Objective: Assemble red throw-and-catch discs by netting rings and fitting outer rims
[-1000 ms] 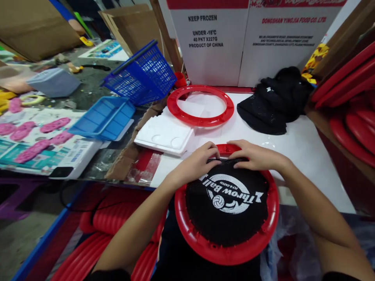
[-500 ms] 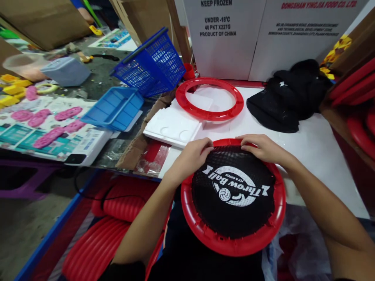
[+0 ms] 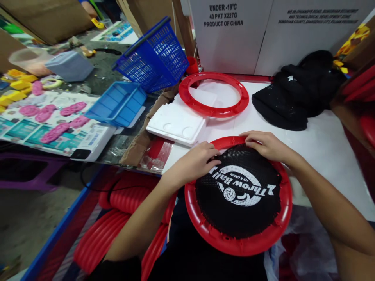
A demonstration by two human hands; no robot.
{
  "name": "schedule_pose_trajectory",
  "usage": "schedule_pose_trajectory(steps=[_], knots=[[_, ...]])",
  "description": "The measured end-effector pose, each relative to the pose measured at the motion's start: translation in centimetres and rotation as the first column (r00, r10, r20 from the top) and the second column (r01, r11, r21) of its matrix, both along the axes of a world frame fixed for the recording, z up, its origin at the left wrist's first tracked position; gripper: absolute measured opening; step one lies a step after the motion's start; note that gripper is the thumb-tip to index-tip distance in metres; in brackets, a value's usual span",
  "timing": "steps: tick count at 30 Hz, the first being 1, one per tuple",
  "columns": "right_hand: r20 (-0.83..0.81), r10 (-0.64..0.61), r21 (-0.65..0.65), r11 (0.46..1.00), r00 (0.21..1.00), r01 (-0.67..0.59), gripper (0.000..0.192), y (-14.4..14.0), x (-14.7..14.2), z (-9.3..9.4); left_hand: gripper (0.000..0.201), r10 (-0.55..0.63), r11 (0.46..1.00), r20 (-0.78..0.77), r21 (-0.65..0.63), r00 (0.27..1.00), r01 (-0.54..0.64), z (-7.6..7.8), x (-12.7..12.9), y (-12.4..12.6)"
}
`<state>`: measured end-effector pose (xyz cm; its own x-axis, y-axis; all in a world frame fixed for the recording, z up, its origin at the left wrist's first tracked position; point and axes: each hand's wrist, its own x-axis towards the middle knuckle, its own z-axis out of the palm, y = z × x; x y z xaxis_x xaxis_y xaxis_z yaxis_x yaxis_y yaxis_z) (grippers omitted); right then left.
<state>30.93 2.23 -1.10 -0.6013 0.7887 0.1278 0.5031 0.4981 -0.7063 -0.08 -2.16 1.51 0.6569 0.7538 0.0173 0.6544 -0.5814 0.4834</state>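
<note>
A red plastic ring (image 3: 240, 246) with black mesh (image 3: 237, 214) stretched over it, printed "Throw Ball" in white, rests on the near edge of the white table (image 3: 319, 148). My left hand (image 3: 196, 160) presses the mesh at the ring's far-left rim. On the far rim, my right hand (image 3: 268, 144) lies with its fingers over the mesh edge. Both hands grip the mesh against the ring.
An empty red ring (image 3: 213, 93) and a white foam tray (image 3: 175, 125) lie further back, with a pile of black mesh (image 3: 295, 93) at the right. Blue baskets (image 3: 152, 58) stand at the left, white cartons (image 3: 234, 35) behind. Stacked red rings (image 3: 99, 242) sit below.
The view has tilted down and shifted. My left hand slid a little down the left rim, and my right hand stayed on the far rim.
</note>
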Motion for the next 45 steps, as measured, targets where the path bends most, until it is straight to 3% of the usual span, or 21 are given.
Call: schedule_pose_trajectory(steps=[2,6,12,18,22,25,31,35,39,45], knots=[[0.004,0.004,-0.003,1.000,1.000,-0.004,0.023,0.0,0.0,0.1,0.025,0.051,0.999,-0.011,0.019,0.999,-0.051,-0.2,-0.1,-0.3],[-0.019,0.011,-0.041,0.999,1.000,-0.012,0.023,0.0,0.2,0.2,0.020,0.188,0.982,0.153,-0.009,0.970,-0.189,-0.4,-0.4,0.0],[-0.059,-0.032,-0.109,0.994,0.998,0.025,0.024,0.1,0.1,0.3,0.019,0.407,0.913,0.240,-0.088,0.881,-0.398,-1.5,-0.3,0.4],[-0.042,-0.016,-0.152,0.988,0.999,0.010,0.025,0.7,0.1,0.2,0.024,0.423,0.906,0.177,-0.104,0.888,-0.411,-2.4,0.1,1.1],[0.054,-0.015,-0.071,0.997,0.998,0.019,0.025,0.6,-0.2,0.1,0.017,0.483,0.868,0.182,-0.231,0.856,-0.440,-2.3,0.2,1.6],[0.109,-0.051,-0.017,0.998,0.993,0.053,0.025,0.5,-0.2,0.2,0.015,0.521,0.846,0.199,-0.248,0.830,-0.472,-2.2,0.2,1.5],[0.116,0.076,-0.147,0.987,0.990,-0.059,0.023,0.2,0.2,1.0,0.012,0.484,0.873,0.225,-0.197,0.846,-0.446,-2.0,0.1,0.7],[0.163,-0.005,0.045,0.999,0.987,-0.002,0.024,-0.1,-0.2,1.0,0.013,0.436,0.899,0.177,-0.124,0.882,-0.420,-1.9,-0.1,0.7],[0.166,0.109,0.019,0.993,0.980,-0.114,0.023,0.3,0.2,0.7,0.013,0.378,0.926,0.137,-0.082,0.916,-0.370,-1.7,-0.5,0.6],[0.067,0.046,0.135,0.989,0.997,-0.055,0.023,0.9,0.2,-0.7,0.022,0.196,0.960,0.121,0.178,0.973,-0.216,-1.4,1.1,-0.4]])
